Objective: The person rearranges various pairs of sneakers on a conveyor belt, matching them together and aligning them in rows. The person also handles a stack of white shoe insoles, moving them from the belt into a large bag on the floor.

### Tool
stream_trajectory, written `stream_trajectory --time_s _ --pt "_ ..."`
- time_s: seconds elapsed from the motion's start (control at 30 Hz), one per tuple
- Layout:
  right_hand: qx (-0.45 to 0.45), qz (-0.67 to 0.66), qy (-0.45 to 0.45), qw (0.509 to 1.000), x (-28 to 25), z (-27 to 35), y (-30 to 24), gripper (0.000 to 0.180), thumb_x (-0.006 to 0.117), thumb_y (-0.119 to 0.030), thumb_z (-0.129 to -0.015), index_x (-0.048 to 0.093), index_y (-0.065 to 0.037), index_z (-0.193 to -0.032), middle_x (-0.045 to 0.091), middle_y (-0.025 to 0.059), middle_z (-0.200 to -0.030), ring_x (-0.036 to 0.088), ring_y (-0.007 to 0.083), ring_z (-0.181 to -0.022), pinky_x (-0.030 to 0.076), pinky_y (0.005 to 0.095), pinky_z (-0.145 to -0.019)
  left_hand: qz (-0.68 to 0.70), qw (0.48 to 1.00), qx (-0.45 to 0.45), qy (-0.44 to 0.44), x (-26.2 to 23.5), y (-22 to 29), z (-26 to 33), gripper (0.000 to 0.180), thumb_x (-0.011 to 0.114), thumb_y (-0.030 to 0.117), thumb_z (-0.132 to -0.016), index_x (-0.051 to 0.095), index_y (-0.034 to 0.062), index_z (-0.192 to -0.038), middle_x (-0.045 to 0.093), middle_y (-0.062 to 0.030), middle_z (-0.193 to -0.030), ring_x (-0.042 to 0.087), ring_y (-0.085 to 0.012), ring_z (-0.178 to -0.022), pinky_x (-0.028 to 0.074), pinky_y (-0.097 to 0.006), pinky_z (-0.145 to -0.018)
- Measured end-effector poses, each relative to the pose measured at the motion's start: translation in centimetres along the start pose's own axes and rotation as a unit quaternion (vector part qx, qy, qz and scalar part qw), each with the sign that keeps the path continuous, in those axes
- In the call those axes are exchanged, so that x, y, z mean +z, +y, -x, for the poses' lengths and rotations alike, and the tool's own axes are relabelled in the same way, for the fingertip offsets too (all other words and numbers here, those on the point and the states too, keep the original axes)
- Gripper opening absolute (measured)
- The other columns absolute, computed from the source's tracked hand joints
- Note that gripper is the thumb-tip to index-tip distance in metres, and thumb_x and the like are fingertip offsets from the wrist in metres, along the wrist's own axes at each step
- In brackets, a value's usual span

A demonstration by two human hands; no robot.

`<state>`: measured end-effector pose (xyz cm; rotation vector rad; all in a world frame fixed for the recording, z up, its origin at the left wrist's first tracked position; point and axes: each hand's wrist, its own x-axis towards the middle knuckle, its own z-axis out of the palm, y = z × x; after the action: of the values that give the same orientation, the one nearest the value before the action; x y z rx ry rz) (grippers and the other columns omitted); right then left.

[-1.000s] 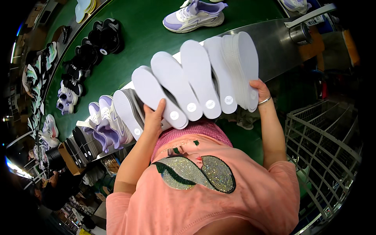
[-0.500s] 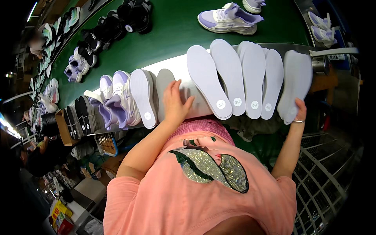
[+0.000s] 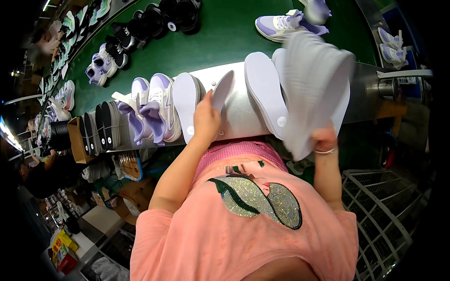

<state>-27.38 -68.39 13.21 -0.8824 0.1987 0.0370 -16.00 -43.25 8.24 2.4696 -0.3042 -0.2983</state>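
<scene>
My right hand (image 3: 324,139) grips the heel end of a thick stack of pale grey insoles (image 3: 315,79), which is tilted up and smeared by motion. Between the fingers of my left hand (image 3: 207,118) is a single darker grey insole (image 3: 223,90), raised on edge above the metal ledge (image 3: 234,112). Pale insoles (image 3: 262,86) with round white heel stickers lie just left of the lifted stack, which partly covers others behind it. Left of my left hand rests another insole pile (image 3: 185,98), beside a pair of white and lilac sneakers (image 3: 161,107).
Black insole bundles (image 3: 101,129) stand by a cardboard box (image 3: 77,140) at the ledge's left end. Across the green belt (image 3: 215,47) are black shoes (image 3: 180,16) and a lilac sneaker (image 3: 281,25). A metal cup (image 3: 388,87) and a wire cart (image 3: 375,210) are on the right.
The insole stack in my right hand has swung left over the row of insoles. My left hand has picked up the darker insole from the ledge. The view has shifted slightly.
</scene>
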Motion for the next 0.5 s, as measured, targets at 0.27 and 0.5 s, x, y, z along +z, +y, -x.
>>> stream_trajectory --time_s 0.27,0.5 --pt "0.199 0.008 0.025 0.980 6.1 -7.5 10.2 0.053 0.063 -0.014 -0.069 0.039 0.004 -0.112 0.051 0.0110 -0.099 0.051 0.0172 -0.090 0.044 0.0293 -0.075 0.060 0.987 -0.034 0.148 -2.8 -7.6 1.7 0.055 0.042 -0.002 -0.068 0.026 -0.0094 -0.120 0.037 -0.0273 -0.114 0.037 -0.0377 -0.106 0.029 -0.038 -0.091" --pt "0.103 0.247 0.156 0.951 4.7 -7.6 15.3 0.062 0.061 -0.025 -0.071 0.032 0.006 -0.116 0.049 0.0214 -0.104 0.050 0.0290 -0.093 0.042 0.0333 -0.078 0.072 0.991 -0.037 0.109 -0.6 -7.6 2.0 0.073 0.060 0.021 -0.069 0.020 -0.0116 -0.121 0.025 -0.0310 -0.123 0.024 -0.0398 -0.116 0.018 -0.038 -0.098"
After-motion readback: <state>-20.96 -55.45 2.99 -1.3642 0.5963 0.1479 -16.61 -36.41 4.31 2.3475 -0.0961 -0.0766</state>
